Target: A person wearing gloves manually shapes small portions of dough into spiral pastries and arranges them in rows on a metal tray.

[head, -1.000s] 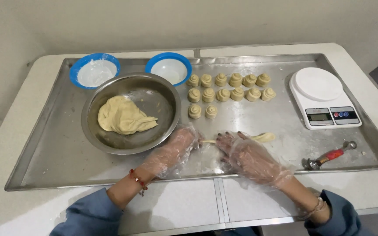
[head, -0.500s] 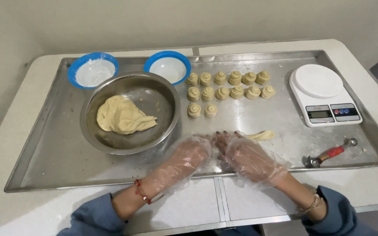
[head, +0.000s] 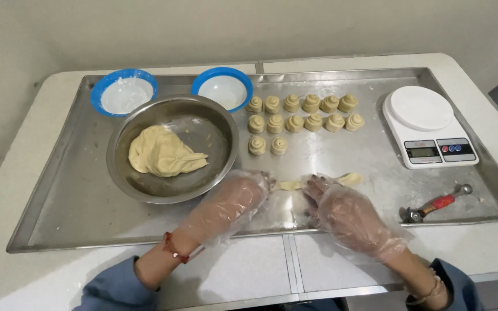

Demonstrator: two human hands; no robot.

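Both my hands wear loose clear plastic gloves. My left hand [head: 231, 201] and my right hand [head: 344, 213] rest on a large metal tray [head: 70, 196], fingertips on a thin strip of pale yellow dough [head: 295, 184] that lies flat between them; its far end [head: 350, 179] shows past my right hand. Behind them sit several small rolled dough spirals [head: 295, 118] in rows. A steel bowl [head: 220, 132] at the left holds a lump of the same dough [head: 162, 152].
Two blue bowls [head: 123, 92] [head: 223, 87] with white insides stand at the back left. A white kitchen scale [head: 427, 125] is at the right, and a red-handled metal tool [head: 436, 204] lies near the tray's front right edge.
My hands have drawn slightly nearer to me and closer to each other over the dough strip. The rest stays where it was.
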